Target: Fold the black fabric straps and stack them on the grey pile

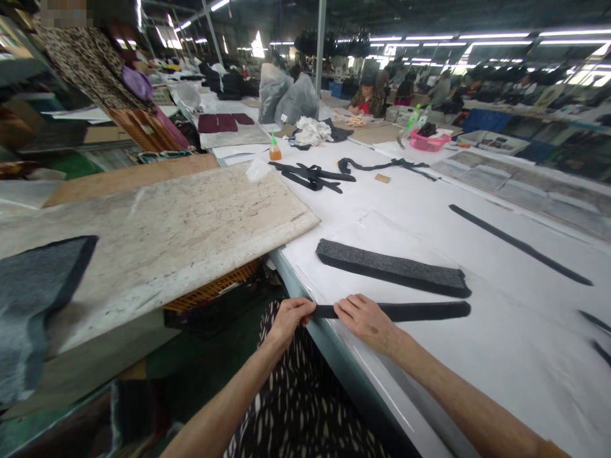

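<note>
A thin black fabric strip (415,310) lies along the near edge of the white table (501,356). My left hand (289,318) pinches the strip's left end at the table's edge, fingers closed on it. My right hand (365,320) rests just to the right, fingers curled and pressed onto the same strip. Just behind the strip lies a stack of dark grey felt strips (391,268).
A marble-patterned board (157,235) overhangs an orange crate at left, with a grey felt piece (33,299) on it. Another long black strip (518,243), tangled black straps (312,175), an orange glue bottle (275,150) and a pink basket (427,141) lie farther back. People work in the distance.
</note>
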### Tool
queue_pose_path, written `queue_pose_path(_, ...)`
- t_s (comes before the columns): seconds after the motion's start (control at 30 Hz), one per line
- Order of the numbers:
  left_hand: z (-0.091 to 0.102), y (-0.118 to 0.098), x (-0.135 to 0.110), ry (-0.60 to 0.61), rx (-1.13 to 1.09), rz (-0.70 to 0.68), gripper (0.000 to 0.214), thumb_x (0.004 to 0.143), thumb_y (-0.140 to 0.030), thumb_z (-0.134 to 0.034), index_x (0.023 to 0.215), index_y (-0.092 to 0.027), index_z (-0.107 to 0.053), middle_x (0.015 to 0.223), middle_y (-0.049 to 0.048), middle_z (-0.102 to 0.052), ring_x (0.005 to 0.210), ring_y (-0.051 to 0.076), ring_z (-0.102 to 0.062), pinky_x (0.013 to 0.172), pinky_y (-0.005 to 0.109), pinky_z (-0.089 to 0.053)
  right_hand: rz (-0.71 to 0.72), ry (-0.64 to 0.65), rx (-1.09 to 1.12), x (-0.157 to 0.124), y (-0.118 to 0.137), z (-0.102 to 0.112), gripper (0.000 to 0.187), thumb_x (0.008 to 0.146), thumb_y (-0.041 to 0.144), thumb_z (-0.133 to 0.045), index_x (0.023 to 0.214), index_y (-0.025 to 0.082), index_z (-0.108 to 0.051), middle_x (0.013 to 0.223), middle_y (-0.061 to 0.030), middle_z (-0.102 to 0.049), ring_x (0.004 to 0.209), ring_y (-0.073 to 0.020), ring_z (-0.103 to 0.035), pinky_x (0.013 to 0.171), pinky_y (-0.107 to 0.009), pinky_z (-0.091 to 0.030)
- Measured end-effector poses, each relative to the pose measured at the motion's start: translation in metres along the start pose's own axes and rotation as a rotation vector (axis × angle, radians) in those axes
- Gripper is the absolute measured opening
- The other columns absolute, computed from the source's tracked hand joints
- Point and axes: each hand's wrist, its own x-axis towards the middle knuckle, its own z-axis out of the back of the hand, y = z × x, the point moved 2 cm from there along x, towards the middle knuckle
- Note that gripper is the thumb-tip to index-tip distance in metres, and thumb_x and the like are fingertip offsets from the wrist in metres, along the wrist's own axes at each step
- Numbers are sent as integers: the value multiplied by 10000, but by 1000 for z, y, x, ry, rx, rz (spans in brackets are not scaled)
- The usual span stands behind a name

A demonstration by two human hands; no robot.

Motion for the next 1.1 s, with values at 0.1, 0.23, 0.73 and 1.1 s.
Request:
queue_pose_path(0.1,6,4,1,-12,-4,24,305,562,-426,-690,516,-137,-605,413,-31,-457,416,79,-374,456,222,-262,-9,-8,-6,-7,-4,1,224,856,29,-428,1023,92,-564,887,-77,-568,777,-187,-482,687,-320,-390)
queue_pose_path(0.23,15,9,1,-28,15,42,305,562,-423,-692,515,-133,-608,428,-23,-470,424,81,-379,459,223,-276,-37,-59,-16,-18,-8,4,251,865,20,-389,1017,87,-577,895,-82,-583,767,-180,-481,686,-315,-400)
queue_pose_path(0.73,64,42,4,-144,102,149,336,509,-448,-710,525,-126,-613,414,-31,-447,391,70,-359,405,213,-242,-25,-81,3,-45,-9,13,275,842,-11,-368,986,79,-585,863,-94,-583,776,-181,-497,700,-325,-423)
queue_pose_path(1.1,101,77,8,-236,158,257,417,399,-510,-711,524,-130,-591,438,-11,-479,391,82,-359,404,223,-236,28,-40,-37,-25,6,7,219,849,23,-416,966,96,-586,871,-80,-560,750,-175,-473,674,-322,-408)
